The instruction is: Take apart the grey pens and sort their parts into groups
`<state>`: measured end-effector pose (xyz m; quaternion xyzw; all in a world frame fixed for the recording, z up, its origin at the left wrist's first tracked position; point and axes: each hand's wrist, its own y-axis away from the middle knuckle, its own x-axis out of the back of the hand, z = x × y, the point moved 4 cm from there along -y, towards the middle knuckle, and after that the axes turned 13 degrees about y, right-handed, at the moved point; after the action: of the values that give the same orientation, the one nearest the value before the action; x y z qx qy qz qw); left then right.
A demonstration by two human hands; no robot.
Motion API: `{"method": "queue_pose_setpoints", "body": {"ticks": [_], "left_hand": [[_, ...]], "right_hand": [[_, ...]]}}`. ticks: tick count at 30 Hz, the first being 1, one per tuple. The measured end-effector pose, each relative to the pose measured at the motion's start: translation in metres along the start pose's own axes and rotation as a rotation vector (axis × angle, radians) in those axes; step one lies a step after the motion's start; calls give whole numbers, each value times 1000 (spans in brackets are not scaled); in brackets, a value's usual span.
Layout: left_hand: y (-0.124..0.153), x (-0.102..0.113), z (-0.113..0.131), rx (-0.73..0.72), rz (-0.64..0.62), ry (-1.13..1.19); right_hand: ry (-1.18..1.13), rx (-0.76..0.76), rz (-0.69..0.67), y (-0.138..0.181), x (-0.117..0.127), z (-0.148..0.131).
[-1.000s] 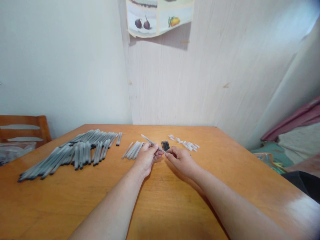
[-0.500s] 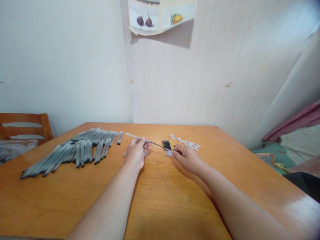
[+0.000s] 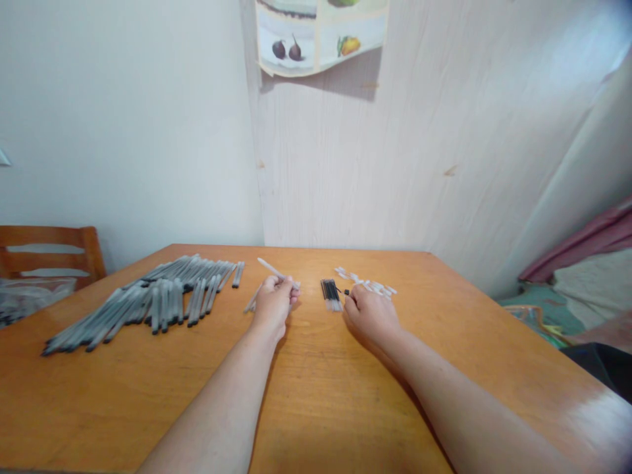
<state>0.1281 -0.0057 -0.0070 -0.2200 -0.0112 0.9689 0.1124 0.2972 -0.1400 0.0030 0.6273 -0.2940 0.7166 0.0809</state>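
My left hand [image 3: 274, 301] is closed around a translucent pen barrel [image 3: 270, 266], its far end pointing up and to the left. Part of another pale pen [image 3: 251, 303] lies on the table behind that hand. My right hand [image 3: 368, 313] is low over the table with its fingers closed on a pen refill, mostly hidden by the hand; a short dark length shows near the fingertips. Just left of it lies a row of black ink refills [image 3: 330, 289] with clear ends. A small black piece [image 3: 346, 291] shows at the fingers.
Several small white pieces [image 3: 382, 288] lie scattered behind my right hand. A large pile of capped pens [image 3: 162, 296] covers the left of the wooden table [image 3: 316, 408]. A wooden chair [image 3: 89, 250] and a plastic bag [image 3: 34, 296] stand beyond the left edge.
The refill that stretched from the barrel to my right hand is out of the barrel. My right hand has lowered beside the refill row. The barrel in my left hand is tilted more steeply.
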Motion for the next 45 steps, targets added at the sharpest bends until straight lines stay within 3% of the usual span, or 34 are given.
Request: {"method": "queue_pose_setpoints", "body": {"ticks": [9, 32, 45], "left_hand": [[3, -2, -1, 10, -31, -43], [9, -9, -8, 24, -142, -147], [1, -5, -11, -47, -142, -258]], "right_hand": [[57, 9, -79, -1, -9, -9], [55, 108, -135, 1, -10, -16], [-18, 28, -73, 1, -5, -4]]}}
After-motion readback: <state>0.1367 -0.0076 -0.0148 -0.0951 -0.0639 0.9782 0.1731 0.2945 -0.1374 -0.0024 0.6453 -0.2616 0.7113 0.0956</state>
